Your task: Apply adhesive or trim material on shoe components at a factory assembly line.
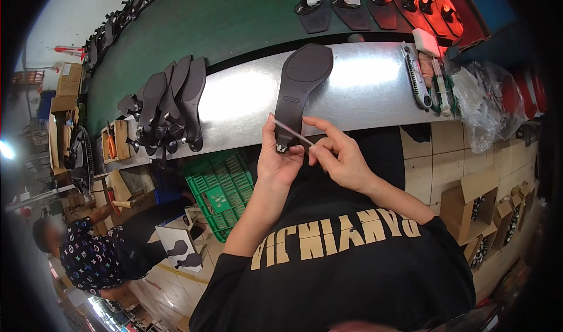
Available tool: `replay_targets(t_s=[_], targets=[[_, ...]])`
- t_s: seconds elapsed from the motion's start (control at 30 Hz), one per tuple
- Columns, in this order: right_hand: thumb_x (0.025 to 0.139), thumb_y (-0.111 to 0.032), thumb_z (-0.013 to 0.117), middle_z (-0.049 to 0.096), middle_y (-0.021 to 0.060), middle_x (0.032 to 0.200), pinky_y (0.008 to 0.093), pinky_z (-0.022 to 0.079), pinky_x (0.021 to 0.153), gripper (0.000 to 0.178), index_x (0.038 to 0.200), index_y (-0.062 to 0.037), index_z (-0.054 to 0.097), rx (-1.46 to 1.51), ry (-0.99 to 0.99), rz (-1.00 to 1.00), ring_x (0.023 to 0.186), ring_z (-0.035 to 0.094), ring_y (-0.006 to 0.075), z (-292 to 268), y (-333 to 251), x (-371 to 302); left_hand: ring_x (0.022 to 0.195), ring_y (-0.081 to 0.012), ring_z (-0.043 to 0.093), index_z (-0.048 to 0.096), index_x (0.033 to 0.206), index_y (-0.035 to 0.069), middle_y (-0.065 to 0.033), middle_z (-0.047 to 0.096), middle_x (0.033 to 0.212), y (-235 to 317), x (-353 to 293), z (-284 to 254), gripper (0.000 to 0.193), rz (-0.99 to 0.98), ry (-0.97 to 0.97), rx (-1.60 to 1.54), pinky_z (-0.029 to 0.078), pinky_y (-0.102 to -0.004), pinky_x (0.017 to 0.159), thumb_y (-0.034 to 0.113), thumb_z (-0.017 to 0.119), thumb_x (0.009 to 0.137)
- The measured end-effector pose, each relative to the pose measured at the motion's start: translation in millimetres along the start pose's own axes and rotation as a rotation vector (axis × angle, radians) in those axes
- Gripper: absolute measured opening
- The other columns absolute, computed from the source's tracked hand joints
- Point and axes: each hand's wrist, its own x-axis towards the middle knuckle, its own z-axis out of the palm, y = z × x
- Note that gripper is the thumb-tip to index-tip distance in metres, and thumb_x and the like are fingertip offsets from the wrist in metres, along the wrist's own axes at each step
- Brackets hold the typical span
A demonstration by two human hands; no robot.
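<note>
At the near edge of the metal bench (363,100), straight in front of the worker (340,279), two hands met around the narrow heel end of a dark sole (296,94). The left hand (278,162) lay against that end, its lower fingers curled on it and a raised fingertip at the upper end of a thin stick (294,132). The right hand (343,162), partly closed, pinched the stick's lower end; its forefinger extended toward the sole's right edge, though I could not tell whether it pressed there. The stick slanted across the sole from upper left to lower right. The sole lay ahead of the hands, its long axis running forward, the broad end farthest and leaning slightly right. Farther out, a heap of dark footwear (155,94) stood to the left, a syringe (441,89) and clear plastic bag (484,100) to the right, and a green surface (246,24) beyond.
</note>
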Motion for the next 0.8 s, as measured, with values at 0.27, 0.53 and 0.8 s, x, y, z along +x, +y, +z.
replay_targets(t_s=[0.27,0.53,0.8], targets=[[0.090,-0.009,0.063,0.065,0.0003,0.076,0.0168,0.039,0.051,0.018,0.104,0.0009,0.067,0.174,0.266,-0.015,0.057,0.050,0.0013,4.6,16.2,21.9,0.066,-0.0127,0.059,0.059,0.099,0.013,-0.0010,0.064,0.084,-12.4,12.1,-7.0,0.031,0.090,0.015,0.100,0.039,-0.0190,0.043,0.042,0.065,0.088],[0.088,-0.008,0.065,0.066,0.0026,0.075,0.0178,0.039,0.049,0.010,0.091,0.0011,0.064,0.206,0.255,0.045,0.057,0.052,0.0018,5.4,12.2,24.3,0.061,-0.0114,0.057,0.058,0.101,0.013,-0.0021,0.064,0.083,-18.0,16.1,-12.2,0.035,0.199,-0.107,0.234,0.037,-0.0187,0.040,0.044,0.065,0.087],[0.089,-0.007,0.063,0.058,-0.0013,0.072,0.0179,0.040,0.054,0.010,0.088,0.0016,0.058,0.048,0.223,-0.140,0.062,0.051,0.0013,4.4,12.2,25.6,0.060,-0.0079,0.055,0.061,0.096,0.016,0.0029,0.064,0.082,-11.8,12.0,-9.9,0.030,-0.045,-0.075,0.127,0.033,-0.0182,0.038,0.045,0.063,0.087]])
